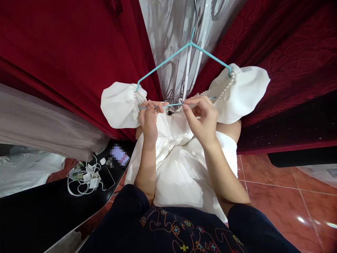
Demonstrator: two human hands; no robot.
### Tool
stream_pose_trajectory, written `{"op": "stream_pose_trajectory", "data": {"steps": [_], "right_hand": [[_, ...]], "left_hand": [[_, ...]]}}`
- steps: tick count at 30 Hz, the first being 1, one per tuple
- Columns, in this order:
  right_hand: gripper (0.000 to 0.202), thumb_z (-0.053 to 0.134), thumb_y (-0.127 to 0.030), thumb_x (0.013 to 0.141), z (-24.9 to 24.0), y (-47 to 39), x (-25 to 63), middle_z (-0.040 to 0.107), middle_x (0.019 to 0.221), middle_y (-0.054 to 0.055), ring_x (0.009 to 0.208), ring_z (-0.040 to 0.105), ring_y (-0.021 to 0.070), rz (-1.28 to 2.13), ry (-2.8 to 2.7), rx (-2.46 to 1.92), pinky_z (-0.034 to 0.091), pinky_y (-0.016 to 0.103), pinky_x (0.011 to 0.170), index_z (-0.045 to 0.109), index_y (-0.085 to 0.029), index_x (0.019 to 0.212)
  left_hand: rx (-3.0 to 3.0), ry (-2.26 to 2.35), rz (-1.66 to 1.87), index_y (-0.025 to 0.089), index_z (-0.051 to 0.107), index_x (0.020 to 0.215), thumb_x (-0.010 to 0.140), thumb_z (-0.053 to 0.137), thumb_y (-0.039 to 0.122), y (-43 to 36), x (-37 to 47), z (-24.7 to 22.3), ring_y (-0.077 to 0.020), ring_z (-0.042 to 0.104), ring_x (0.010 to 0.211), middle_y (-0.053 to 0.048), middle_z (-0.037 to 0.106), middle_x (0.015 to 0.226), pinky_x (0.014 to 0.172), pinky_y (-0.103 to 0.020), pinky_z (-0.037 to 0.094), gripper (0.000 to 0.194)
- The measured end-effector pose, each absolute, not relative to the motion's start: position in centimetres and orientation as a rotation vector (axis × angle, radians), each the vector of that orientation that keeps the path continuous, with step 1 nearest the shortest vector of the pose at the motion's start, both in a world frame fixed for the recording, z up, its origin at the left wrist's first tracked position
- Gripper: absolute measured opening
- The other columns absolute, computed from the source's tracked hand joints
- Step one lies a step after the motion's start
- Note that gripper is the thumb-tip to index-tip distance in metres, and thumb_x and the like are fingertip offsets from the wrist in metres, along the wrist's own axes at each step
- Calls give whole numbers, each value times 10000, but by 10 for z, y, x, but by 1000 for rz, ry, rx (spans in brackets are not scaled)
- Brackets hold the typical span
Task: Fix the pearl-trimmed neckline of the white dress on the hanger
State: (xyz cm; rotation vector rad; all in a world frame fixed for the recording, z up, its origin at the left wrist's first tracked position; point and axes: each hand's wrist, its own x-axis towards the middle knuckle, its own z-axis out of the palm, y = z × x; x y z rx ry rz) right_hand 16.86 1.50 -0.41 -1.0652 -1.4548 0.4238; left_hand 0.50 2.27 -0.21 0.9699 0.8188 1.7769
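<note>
A white dress (pixel 184 161) with puffed sleeves and pearl-like beads along its neckline hangs on a light blue hanger (pixel 168 60). My left hand (pixel 151 117) is at the left part of the neckline, its fingers closed around the hanger's lower bar. At the right of the bar, my right hand (pixel 202 117) pinches with thumb and index finger near the bar's middle, close to the beaded edge. The dress's skirt spreads below, behind both forearms.
Dark red curtains (pixel 105 52) hang on both sides, with clear garment covers (pixel 168 35) between them. On a black table (pixel 31 211) at the left lie white cables (pixel 79 188) and two phones (pixel 106 177). Reddish tiles (pixel 271 200) cover the floor.
</note>
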Motion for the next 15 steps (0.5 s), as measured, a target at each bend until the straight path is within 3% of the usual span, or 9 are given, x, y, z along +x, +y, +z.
{"op": "stream_pose_trajectory", "data": {"steps": [4, 9, 12, 15], "right_hand": [[226, 737, -433, 946, -25, 26, 168, 708, 980, 36, 759, 604, 112, 404, -1329, -1019, 410, 260, 552, 682, -221, 890], [265, 726, -414, 941, -26, 30, 171, 599, 891, -17, 586, 388, 48, 426, -1306, -1033, 321, 266, 516, 569, -217, 857], [280, 712, -411, 947, -25, 29, 172, 588, 900, -17, 580, 361, 45, 444, -1318, -1046, 298, 267, 502, 529, -221, 852], [301, 722, -410, 942, -26, 28, 174, 575, 900, -13, 587, 357, 48, 451, -1315, -1034, 283, 264, 495, 509, -224, 837]], "left_hand": [[964, 792, 1661, 244, 520, 900, 1018, 679, 448, 19, 3, -7, -222, 794, 1005, -16, 721, 861, 899, -330, 570, 284], [1035, 966, 1379, 261, 641, 1192, 1000, 709, 517, 5, -7, -2, -262, 784, 1189, -100, 801, 1276, 1027, -401, 567, 327], [1268, 980, 1083, 230, 761, 1204, 1037, 637, 561, -11, -14, 15, -281, 761, 1247, -127, 817, 1253, 1081, -431, 574, 391], [1483, 936, 1325, 238, 821, 1131, 1073, 619, 446, -23, -15, 34, -246, 751, 1228, -99, 816, 1203, 1146, -421, 564, 295]]}}
